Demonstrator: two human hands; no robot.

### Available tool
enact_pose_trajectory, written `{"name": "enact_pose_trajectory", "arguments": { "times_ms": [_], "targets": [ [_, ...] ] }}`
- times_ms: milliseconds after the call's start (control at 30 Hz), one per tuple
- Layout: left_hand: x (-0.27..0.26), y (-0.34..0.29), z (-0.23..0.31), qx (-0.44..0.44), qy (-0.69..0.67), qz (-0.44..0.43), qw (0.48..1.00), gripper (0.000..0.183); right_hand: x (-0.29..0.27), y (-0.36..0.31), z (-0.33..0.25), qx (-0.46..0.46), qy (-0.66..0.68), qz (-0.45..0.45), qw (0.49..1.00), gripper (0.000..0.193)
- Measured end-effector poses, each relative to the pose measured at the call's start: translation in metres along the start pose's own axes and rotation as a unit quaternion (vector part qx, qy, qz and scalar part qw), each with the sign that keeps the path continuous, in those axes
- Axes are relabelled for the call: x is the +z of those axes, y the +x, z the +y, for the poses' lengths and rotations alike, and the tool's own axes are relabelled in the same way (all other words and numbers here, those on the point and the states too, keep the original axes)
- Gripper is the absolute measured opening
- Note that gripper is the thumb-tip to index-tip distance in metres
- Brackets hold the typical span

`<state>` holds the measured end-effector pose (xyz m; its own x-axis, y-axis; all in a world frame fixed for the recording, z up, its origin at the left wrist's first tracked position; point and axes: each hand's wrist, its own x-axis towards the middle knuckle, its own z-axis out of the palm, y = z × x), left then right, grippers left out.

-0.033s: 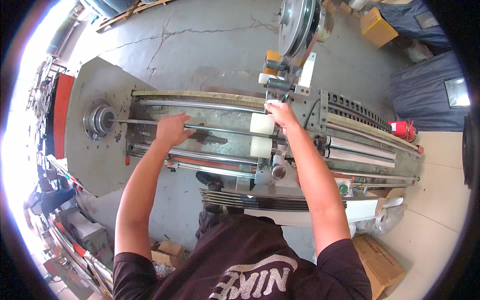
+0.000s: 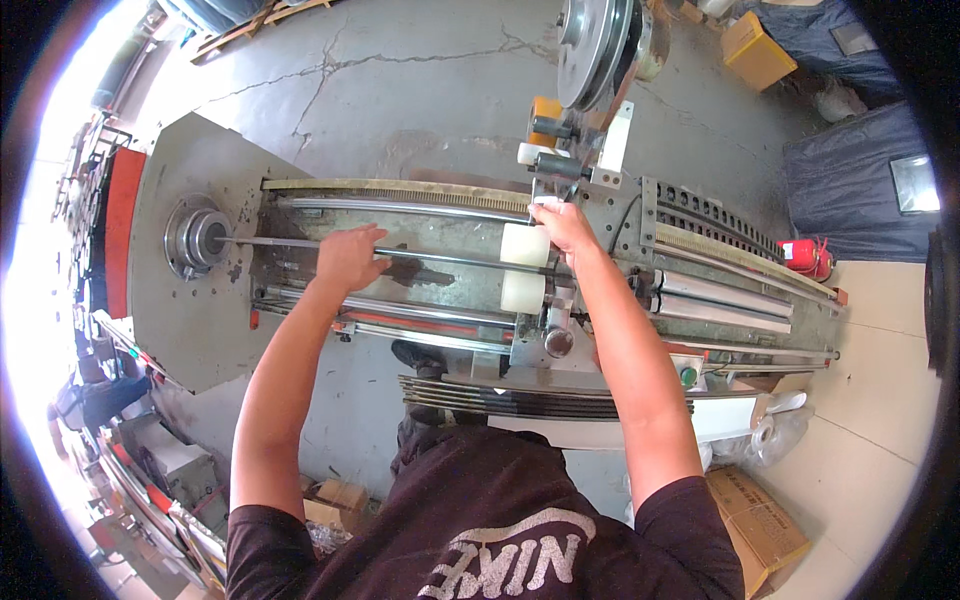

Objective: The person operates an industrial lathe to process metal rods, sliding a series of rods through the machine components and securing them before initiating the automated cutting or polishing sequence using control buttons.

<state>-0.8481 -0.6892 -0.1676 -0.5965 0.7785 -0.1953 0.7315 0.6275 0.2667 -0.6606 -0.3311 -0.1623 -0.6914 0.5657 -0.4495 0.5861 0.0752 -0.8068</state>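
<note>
Thin steel rod (image 2: 290,243): runs from round chuck (image 2: 197,237) across the long machine bed (image 2: 440,290), passing under the left fingers. Left hand (image 2: 350,258): fingers curled over the rod, grasping it. White roller blocks (image 2: 524,265): just below the right fingertips. Right hand (image 2: 566,226): fingers bent onto the carriage (image 2: 590,185) above the blocks; grip cannot be told. Pulley wheel (image 2: 592,50): beyond the right fingers. Red extinguisher (image 2: 806,257): well apart, rightward.
</note>
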Motion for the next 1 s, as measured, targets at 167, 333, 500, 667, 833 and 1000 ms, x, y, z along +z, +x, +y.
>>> {"name": "enact_pose_trajectory", "arguments": {
  "times_ms": [167,333,500,667,833,1000],
  "targets": [
    [-0.006,0.004,0.064,0.000,0.004,-0.038,0.999,0.047,0.016,0.001,-0.004,-0.005,-0.135,0.067,0.989,0.039],
    [0.008,0.012,0.124,0.072,-0.048,-0.004,0.996,0.042,0.010,0.002,-0.002,0.005,-0.161,0.080,0.984,0.053],
    [0.014,0.016,0.174,0.142,-0.074,0.022,0.987,0.035,0.003,-0.014,-0.019,-0.005,0.027,0.098,0.995,0.023],
    [0.026,0.012,0.175,0.181,-0.055,0.084,0.978,0.030,0.016,-0.058,-0.026,-0.091,0.102,0.160,0.978,0.025],
    [0.037,0.012,0.175,0.179,-0.046,0.098,0.978,0.038,0.004,-0.115,-0.021,-0.007,0.281,0.047,0.959,0.027],
    [0.039,0.013,0.179,0.188,-0.038,0.133,0.972,0.045,0.007,-0.171,0.000,0.039,0.285,0.011,0.958,0.030]
  ]
}}
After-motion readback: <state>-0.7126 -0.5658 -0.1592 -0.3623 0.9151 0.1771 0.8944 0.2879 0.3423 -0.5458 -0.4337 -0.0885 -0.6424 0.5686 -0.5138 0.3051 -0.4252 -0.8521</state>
